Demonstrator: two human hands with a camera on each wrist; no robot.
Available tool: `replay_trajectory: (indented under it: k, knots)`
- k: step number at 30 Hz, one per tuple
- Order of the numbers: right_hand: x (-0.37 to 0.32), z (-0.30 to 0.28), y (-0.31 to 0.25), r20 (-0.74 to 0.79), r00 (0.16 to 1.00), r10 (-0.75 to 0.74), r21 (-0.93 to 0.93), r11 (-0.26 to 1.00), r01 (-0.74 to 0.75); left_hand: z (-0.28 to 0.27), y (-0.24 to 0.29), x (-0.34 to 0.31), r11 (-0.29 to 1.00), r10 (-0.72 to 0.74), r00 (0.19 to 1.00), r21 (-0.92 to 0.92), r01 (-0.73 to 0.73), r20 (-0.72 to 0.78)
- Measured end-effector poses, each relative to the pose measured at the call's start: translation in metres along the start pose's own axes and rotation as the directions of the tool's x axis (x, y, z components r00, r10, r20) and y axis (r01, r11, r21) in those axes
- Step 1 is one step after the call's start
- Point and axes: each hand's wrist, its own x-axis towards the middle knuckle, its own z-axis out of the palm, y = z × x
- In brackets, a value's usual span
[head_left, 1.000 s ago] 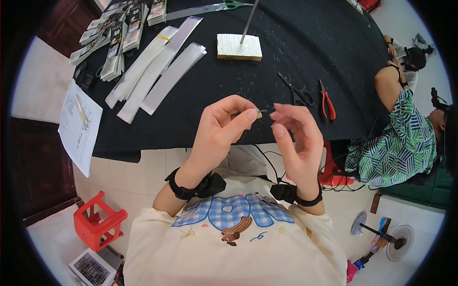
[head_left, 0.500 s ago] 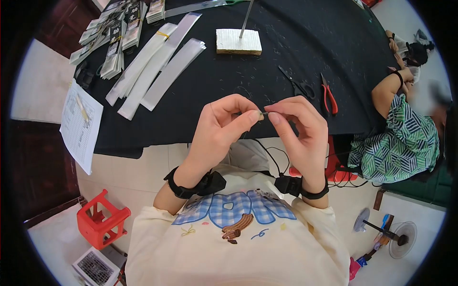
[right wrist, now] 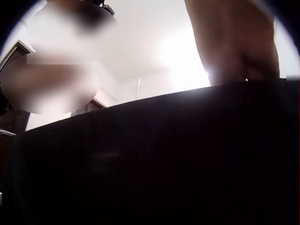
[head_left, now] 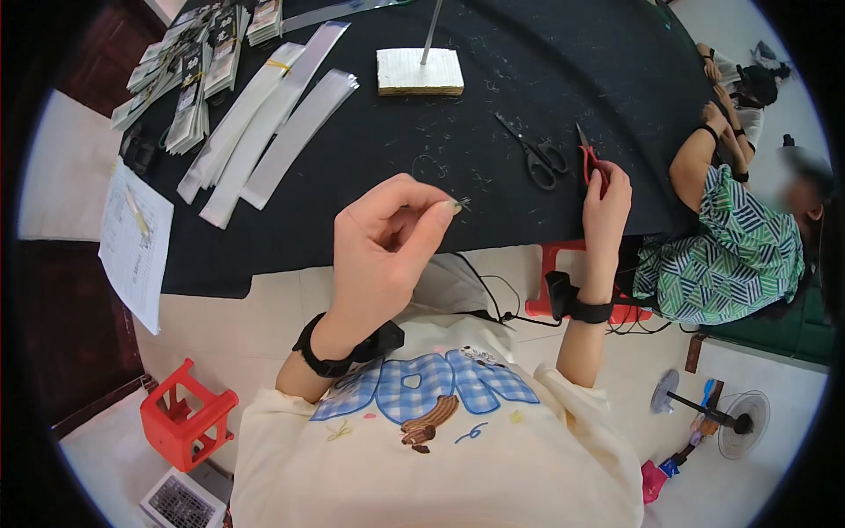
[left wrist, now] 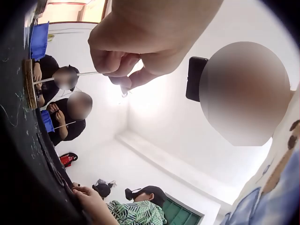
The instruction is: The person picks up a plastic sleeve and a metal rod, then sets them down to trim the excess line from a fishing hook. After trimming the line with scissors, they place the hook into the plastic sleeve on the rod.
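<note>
The left hand hangs over the near edge of the black surface, thumb and forefinger pinched together on a tiny wire piece. To the right, the right hand lies on the red pliers, hiding the handles. I cannot tell whether its fingers have closed round them. Black scissors lie just left of the pliers. A white block with a rod stands farther off, with clear sleeves to the far left.

Scissors just left of pliers on the table, block behind, sleeves far left.
</note>
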Motion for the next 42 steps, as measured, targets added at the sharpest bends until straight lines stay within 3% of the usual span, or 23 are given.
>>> replay_trajectory:
  k: [2,4,7,12,14,15,16,17,18,20,21,23,24,27,28,29,31,33,35,37,39,42]
  knots:
    - [-0.001,-0.002,-0.006,-0.067,0.997,0.043,0.073,0.997,-0.038,0.001,-0.002,0.000,1.000,-0.001,1.000,-0.006,0.001,-0.004]
    - [0.000,0.000,-0.005,0.072,0.997,-0.004,0.000,1.000,0.004,0.001,-0.003,0.000,1.000,-0.002,1.000,-0.005,0.002,-0.009]
    - [0.000,0.000,-0.008,0.111,0.994,-0.008,-0.171,0.985,0.027,0.001,-0.003,0.000,1.000,-0.026,1.000,-0.001,0.026,0.014]
    - [0.003,-0.005,0.002,0.153,0.987,-0.049,-0.188,0.979,0.078,0.003,-0.006,0.002,0.998,-0.037,0.999,0.048,0.036,0.009]
    - [0.007,-0.010,0.007,0.094,0.989,0.115,0.055,0.991,-0.121,0.004,-0.009,0.005,0.998,-0.031,1.000,0.049,0.031,0.005]
    - [0.008,-0.006,0.028,0.103,0.963,0.250,0.244,0.932,-0.268,0.004,-0.011,0.005,0.998,-0.032,0.999,0.049,0.031,0.009]
    - [0.011,-0.011,0.019,0.164,0.889,0.428,0.555,0.705,-0.441,0.005,-0.012,0.006,0.998,-0.032,0.999,0.049,0.032,0.008]
    - [0.012,-0.017,0.010,0.282,0.783,0.554,0.772,0.353,-0.528,0.007,-0.013,0.007,0.998,-0.046,0.999,0.050,0.045,0.015]
    - [0.011,-0.021,0.008,0.279,0.782,0.557,0.773,0.353,-0.527,0.009,-0.015,0.009,0.997,-0.060,0.998,0.051,0.058,0.025]
    - [0.007,-0.027,0.008,0.459,0.812,0.361,0.875,-0.022,-0.484,0.012,-0.018,0.013,0.996,-0.067,0.997,0.054,0.066,0.033]
    - [0.006,-0.026,0.007,0.457,0.812,0.363,0.876,-0.024,-0.482,0.013,-0.020,0.015,0.996,-0.076,0.996,0.056,0.074,0.036]
    - [0.004,-0.024,0.003,0.647,0.745,0.163,0.739,-0.372,-0.561,0.015,-0.024,0.018,0.994,-0.093,0.995,0.068,0.090,0.040]
    - [0.002,-0.022,0.000,0.648,0.745,0.161,0.739,-0.373,-0.562,0.016,-0.026,0.020,0.991,-0.112,0.993,0.080,0.109,0.042]
    - [-0.005,-0.013,-0.012,0.702,0.711,-0.035,0.588,-0.536,-0.606,0.020,-0.033,0.024,0.990,-0.115,0.993,0.079,0.113,0.028]
    - [-0.007,-0.017,-0.026,0.726,0.688,0.010,0.587,-0.529,-0.612,0.021,-0.033,0.024,0.990,-0.116,0.993,0.081,0.113,0.028]
    - [-0.010,-0.017,-0.027,0.746,0.662,-0.068,0.538,-0.523,-0.661,0.022,-0.032,0.024,0.989,-0.123,0.992,0.087,0.121,0.022]
    - [-0.015,-0.016,-0.039,0.716,0.691,-0.104,0.621,-0.358,-0.697,0.024,-0.031,0.025,0.987,-0.134,0.991,0.096,0.131,0.018]
    - [-0.019,-0.024,-0.059,0.734,0.678,-0.037,0.628,-0.342,-0.699,0.026,-0.031,0.025,0.991,-0.066,0.998,0.113,0.066,-0.005]
    - [-0.023,-0.027,-0.066,0.759,0.641,-0.116,0.586,-0.307,-0.750,0.027,-0.028,0.025,0.991,-0.064,0.997,0.119,0.067,-0.031]
    - [-0.027,-0.028,-0.073,0.744,0.658,-0.118,0.621,-0.244,-0.745,0.027,-0.028,0.025,0.990,-0.061,0.996,0.125,0.068,-0.059]
    - [-0.030,-0.028,-0.075,0.649,0.738,-0.183,0.752,0.008,-0.659,0.027,-0.029,0.025,0.991,0.005,0.994,0.133,0.009,-0.107]
    - [-0.039,-0.032,-0.085,0.637,0.754,-0.160,0.770,0.158,-0.618,0.028,-0.027,0.023,0.986,0.103,0.983,0.143,-0.082,-0.150]
